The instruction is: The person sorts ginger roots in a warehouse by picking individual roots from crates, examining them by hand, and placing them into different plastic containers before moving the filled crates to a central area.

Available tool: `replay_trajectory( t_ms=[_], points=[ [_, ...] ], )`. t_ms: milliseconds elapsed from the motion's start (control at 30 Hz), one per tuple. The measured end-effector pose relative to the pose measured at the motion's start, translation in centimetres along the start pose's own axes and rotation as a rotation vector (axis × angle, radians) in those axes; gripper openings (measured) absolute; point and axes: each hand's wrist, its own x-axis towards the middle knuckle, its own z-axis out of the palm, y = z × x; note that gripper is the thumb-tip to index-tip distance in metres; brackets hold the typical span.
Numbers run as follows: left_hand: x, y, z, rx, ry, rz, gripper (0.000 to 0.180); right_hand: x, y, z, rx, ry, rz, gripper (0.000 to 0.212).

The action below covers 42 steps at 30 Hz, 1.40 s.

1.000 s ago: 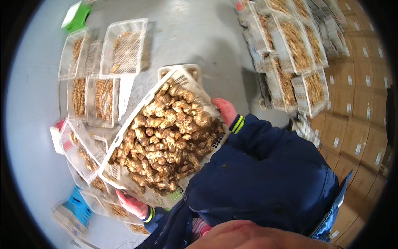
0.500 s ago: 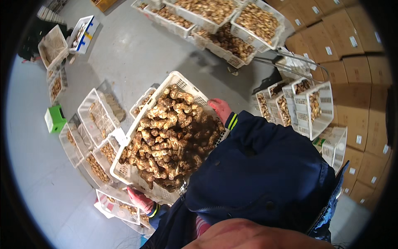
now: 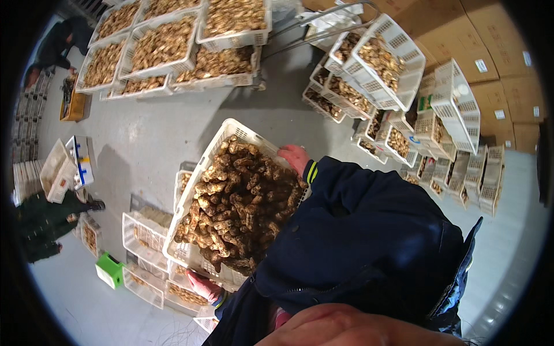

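In front of my body I carry a white plastic crate (image 3: 195, 254), tilted in the picture. Brown and cream mushrooms (image 3: 236, 202) with thick stems are heaped in it, partly shaded. My right hand (image 3: 295, 157), in a pink-red glove, grips the far right side of the crate. At the near left end, my left hand (image 3: 203, 286), gloved alike, is closed around the crate's edge. Some of its fingers are hidden by the rim.
Stacked crates of mushrooms (image 3: 158, 46) stand upper left. More crates (image 3: 384, 63) and cardboard boxes (image 3: 490, 104) line the right. Crates (image 3: 144, 242) and a green stool-like box (image 3: 109, 270) lie left. A person in dark clothes (image 3: 49, 222) is at the far left.
My view has turned to the right, so the surroundings swing leftward and more crates at right appear. The crate stays in both my hands.
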Motion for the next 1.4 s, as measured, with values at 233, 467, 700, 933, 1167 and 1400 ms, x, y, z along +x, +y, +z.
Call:
replay_trajectory(
  t_ms=[233, 467, 700, 933, 1167, 1400],
  points=[
    [1.1, 2.6, 0.5, -0.016, -0.106, -0.035, 0.032, -4.5, 0.7, -1.1, -0.011, 0.203, -0.018, 0.032],
    [4.0, 6.0, 1.0, 0.082, -0.325, -0.048, 0.031, -11.1, 1.8, -2.1, 0.155, 0.341, -0.035, 0.024],
    [9.8, 6.3, 2.6, 0.149, -0.613, -0.13, 0.03, -17.7, 5.0, 0.5, 0.19, 0.536, -0.08, 0.026],
    [16.5, 7.8, 6.2, 0.234, -1.032, -0.109, 0.031, -22.4, 9.0, 5.3, 0.451, 0.742, -0.232, 0.021],
    [14.7, 10.5, 10.3, 0.359, -1.124, -0.04, 0.026, -26.5, 17.2, 6.8, 0.182, 0.952, -0.669, 0.027],
    [16.3, 11.4, 15.3, 0.426, -1.329, 0.0, 0.021, -31.8, 19.6, 13.0, 0.351, 1.208, -0.451, 0.021]
  ],
)
